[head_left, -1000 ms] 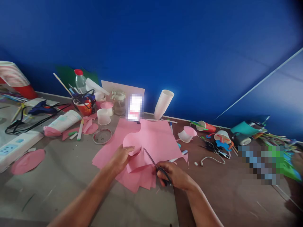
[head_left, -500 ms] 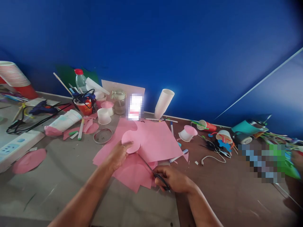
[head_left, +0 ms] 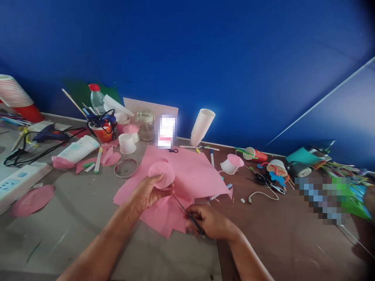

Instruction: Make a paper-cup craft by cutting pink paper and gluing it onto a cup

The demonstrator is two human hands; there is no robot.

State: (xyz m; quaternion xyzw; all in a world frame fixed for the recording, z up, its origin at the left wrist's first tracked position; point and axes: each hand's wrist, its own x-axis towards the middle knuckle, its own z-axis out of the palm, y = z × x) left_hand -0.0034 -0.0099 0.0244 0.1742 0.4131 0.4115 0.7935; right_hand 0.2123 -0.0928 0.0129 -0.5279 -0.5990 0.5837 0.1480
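In the head view my left hand (head_left: 148, 194) is closed, pinching a round-edged piece of pink paper (head_left: 163, 173) between thumb and fingers. Dark-handled scissors (head_left: 194, 224) are gripped in my right hand (head_left: 212, 223). Their blades point up and left, with the tips near the paper just below my left fingers. Whether the tips touch the paper I cannot tell. A large pink sheet (head_left: 202, 169) lies behind and beneath my hands. More pink paper (head_left: 164, 224) spreads out under them on the table.
White stacked cups (head_left: 202, 127) lean by the blue wall. On the left are a power strip (head_left: 22, 181), a white cup (head_left: 127, 143), a tape ring (head_left: 125, 168) and a glue gun (head_left: 51, 133). To the right stand a pink-topped cup (head_left: 231, 164) and a teal flask (head_left: 306, 156).
The round paper has tilted in my left hand, and its lower fingers now show. My right hand and the scissors have shifted slightly left. A small black loop shows more clearly near the bright screen.
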